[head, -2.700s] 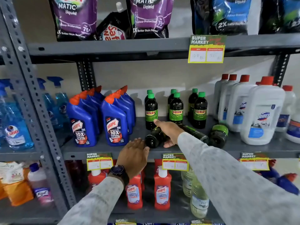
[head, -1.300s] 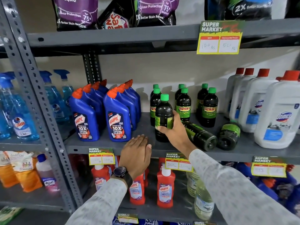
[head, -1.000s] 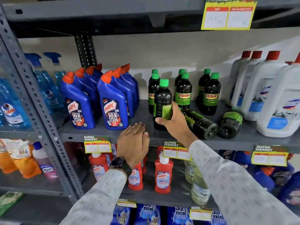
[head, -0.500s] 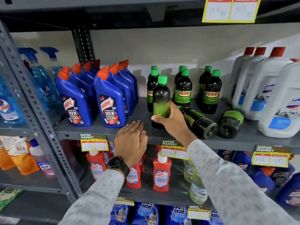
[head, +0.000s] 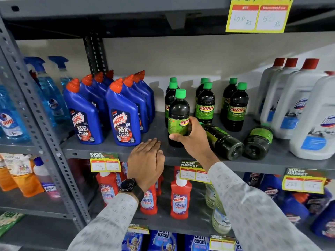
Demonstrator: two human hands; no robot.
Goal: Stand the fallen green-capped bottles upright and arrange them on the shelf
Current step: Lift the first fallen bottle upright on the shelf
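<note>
At the centre of the frame the right hand [head: 194, 140] is wrapping its grip around an upright green-capped bottle [head: 178, 118], thumb across the front, fingers behind the label, its base touching the grey shelf [head: 159, 124]. The left hand [head: 146, 160] is resting flat and empty on the shelf edge, fingers together. Just right of the held bottle, two fallen bottles [head: 223, 140] [head: 258, 141] are lying on their sides (bases facing the camera), in front of upright ones.
</note>
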